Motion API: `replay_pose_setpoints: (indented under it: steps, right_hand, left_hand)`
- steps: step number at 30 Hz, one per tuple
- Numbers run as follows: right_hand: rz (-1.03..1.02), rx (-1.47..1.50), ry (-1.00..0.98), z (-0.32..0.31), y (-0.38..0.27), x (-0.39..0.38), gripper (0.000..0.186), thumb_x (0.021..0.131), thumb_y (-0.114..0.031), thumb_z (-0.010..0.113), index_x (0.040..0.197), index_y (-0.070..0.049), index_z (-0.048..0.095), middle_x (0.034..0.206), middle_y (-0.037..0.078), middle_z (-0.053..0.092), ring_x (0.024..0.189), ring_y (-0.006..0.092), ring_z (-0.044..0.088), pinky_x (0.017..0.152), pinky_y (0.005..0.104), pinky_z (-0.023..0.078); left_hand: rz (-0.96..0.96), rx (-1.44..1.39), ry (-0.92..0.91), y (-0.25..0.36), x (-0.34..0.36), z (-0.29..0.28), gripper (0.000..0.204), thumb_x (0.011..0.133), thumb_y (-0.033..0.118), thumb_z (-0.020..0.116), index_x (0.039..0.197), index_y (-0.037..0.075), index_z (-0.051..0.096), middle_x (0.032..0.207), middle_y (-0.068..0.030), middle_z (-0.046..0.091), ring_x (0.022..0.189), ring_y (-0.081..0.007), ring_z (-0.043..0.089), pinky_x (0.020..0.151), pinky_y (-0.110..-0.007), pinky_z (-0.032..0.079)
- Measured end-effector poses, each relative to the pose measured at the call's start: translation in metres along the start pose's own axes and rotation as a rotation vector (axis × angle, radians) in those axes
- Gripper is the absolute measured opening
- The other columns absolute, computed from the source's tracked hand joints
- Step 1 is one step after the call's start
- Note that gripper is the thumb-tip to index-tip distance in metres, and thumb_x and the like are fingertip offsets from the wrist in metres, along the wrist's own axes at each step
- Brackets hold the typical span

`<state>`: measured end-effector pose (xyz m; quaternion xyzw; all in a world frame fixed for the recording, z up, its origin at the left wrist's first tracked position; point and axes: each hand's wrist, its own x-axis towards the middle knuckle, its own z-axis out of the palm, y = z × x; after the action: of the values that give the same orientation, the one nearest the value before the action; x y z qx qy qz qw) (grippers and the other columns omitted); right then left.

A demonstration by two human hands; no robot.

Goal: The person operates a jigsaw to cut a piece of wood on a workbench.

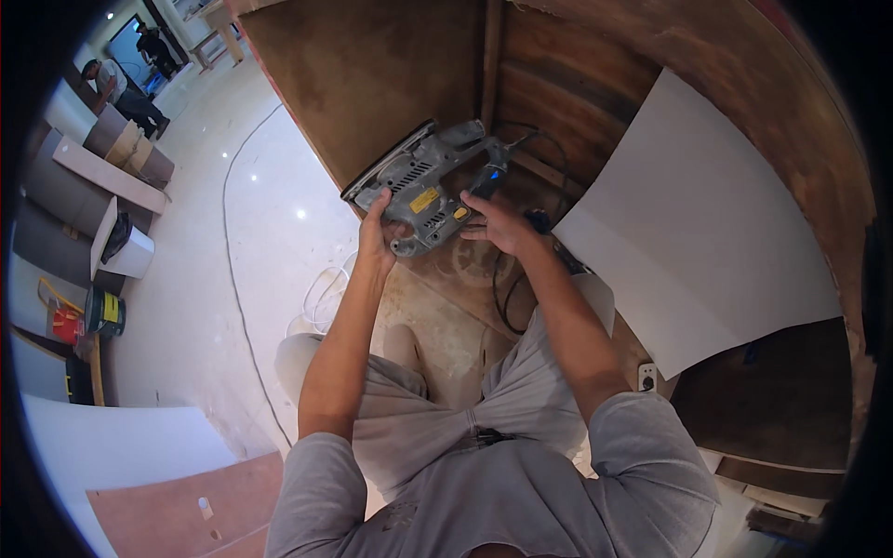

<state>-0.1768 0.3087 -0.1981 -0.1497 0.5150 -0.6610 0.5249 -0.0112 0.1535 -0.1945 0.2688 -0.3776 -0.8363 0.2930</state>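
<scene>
Watching remotely, I see the left hand point(374, 240) holding the grey power tool point(419, 179) by its near left side, thumb on the casing. I can't tell whether the right hand point(502, 225), half-curled at its right edge, grips. Between them, the tool's long axis slants away rightward, its flat plate point(390, 159) toward the brown panel point(363, 79).

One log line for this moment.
left hand: holding gray power tool | right hand: at tool's right side | nearby: white sheet, wooden cabinet
</scene>
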Motion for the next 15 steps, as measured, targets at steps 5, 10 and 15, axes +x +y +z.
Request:
replay_pose_setpoints:
  steps: [5,10,15]
  right_hand:
    - [-0.114,0.019,0.094,0.005,0.005,0.003,0.061,0.084,-0.032,0.071,0.133,-0.009,0.042,0.125,0.009,0.052,0.114,0.0280,0.052,0.093,0.0486,0.047]
    - [-0.108,0.001,0.098,0.007,0.000,0.008,0.042,0.087,-0.032,0.068,0.119,-0.011,0.051,0.114,0.005,0.058,0.103,0.0235,0.058,0.088,0.0489,0.047]
    - [-0.138,0.036,0.119,0.001,0.004,0.004,0.056,0.087,-0.032,0.068,0.132,-0.008,0.043,0.124,0.009,0.053,0.112,0.0248,0.054,0.088,0.0443,0.050]
  left_hand:
    - [-0.024,-0.017,0.035,0.000,0.001,0.003,0.039,0.084,0.037,0.069,0.111,0.011,0.059,0.096,-0.0018,0.064,0.068,-0.0092,0.055,0.054,-0.022,0.040]
    - [-0.001,0.008,-0.006,0.004,0.005,0.001,0.040,0.085,0.036,0.069,0.114,0.011,0.057,0.098,-0.0036,0.064,0.067,-0.0097,0.056,0.052,-0.022,0.040]
    - [0.005,-0.029,-0.027,0.000,-0.002,0.008,0.040,0.085,0.035,0.068,0.114,0.010,0.054,0.098,-0.0039,0.063,0.063,-0.0088,0.054,0.049,-0.021,0.039]
